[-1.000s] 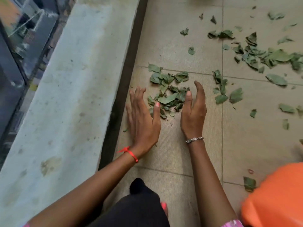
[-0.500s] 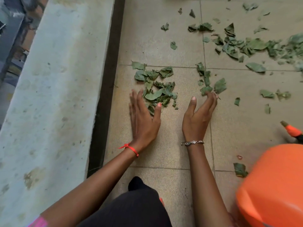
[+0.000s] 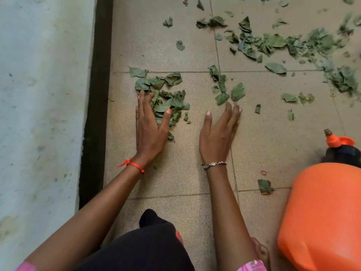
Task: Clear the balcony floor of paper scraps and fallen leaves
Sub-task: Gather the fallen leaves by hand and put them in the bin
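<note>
Down on the balcony floor (image 3: pixel 263 133), with its matte beige square tiles, fine ribbed grain and thin grout lines, I have both hands out and neither has hold of anything. My left hand (image 3: pixel 150 130) lies flat, palm down, fingers straight and thumb spread. The fingertips and thumb touch the near edge of a heap of leaves (image 3: pixel 166 94), which are green, torn, curled and crumpled, and overlap one another. My right hand (image 3: pixel 218 133) stands on its outer edge on the tile, fingers straight and close together, thumb raised. Its tips are just beside a smaller cluster of leaf pieces (image 3: pixel 224 89). A wider scatter of leaves (image 3: pixel 273 44) trails across the far tiles to the right, partly blurred, and a lone leaf (image 3: pixel 264 186) lies near the smooth, rounded orange plastic container (image 3: pixel 322 222). Beyond that container is a dark bottle with an orange nozzle cap (image 3: pixel 336 141). A red thread (image 3: pixel 132 165) is knotted round my left wrist and a thin metal chain bracelet (image 3: pixel 214 164) circles my right. To my left runs a pale, stained concrete ledge (image 3: pixel 43 114), with a dark strip (image 3: pixel 97 94) along its base.
</note>
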Demonstrator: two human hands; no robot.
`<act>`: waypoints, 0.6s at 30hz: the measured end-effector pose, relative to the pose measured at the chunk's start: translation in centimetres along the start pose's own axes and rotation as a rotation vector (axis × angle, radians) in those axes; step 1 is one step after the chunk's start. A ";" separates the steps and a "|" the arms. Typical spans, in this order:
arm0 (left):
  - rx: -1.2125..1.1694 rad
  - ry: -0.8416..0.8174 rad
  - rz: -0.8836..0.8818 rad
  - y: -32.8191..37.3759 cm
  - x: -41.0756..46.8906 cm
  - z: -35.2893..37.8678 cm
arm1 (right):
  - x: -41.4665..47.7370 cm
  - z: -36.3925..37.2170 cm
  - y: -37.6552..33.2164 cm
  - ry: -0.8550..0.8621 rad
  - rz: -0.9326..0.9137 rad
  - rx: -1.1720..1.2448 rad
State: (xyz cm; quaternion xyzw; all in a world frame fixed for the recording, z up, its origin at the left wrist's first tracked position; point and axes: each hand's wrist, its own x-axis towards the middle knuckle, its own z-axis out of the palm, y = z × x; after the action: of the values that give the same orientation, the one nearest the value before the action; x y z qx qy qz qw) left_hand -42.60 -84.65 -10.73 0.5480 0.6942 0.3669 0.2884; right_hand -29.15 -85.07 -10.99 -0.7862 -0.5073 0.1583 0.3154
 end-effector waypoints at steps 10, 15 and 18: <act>0.067 -0.035 0.065 -0.2 -0.4 0.0 | -3.6 -4.6 5.4 0.331 0.488 -0.309; 0.070 -0.047 0.074 -0.2 -0.5 0.0 | -3.2 -3.4 4.6 0.229 0.539 -0.275; 0.073 -0.051 0.075 -0.1 -0.5 0.0 | -1.3 -2.8 3.0 0.112 0.442 -0.171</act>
State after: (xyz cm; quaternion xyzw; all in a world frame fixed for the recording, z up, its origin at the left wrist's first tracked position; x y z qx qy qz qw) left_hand -42.58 -85.12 -10.79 0.5929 0.6785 0.3379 0.2720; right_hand -26.02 -88.04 -10.99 -0.9095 -0.3163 0.1362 0.2330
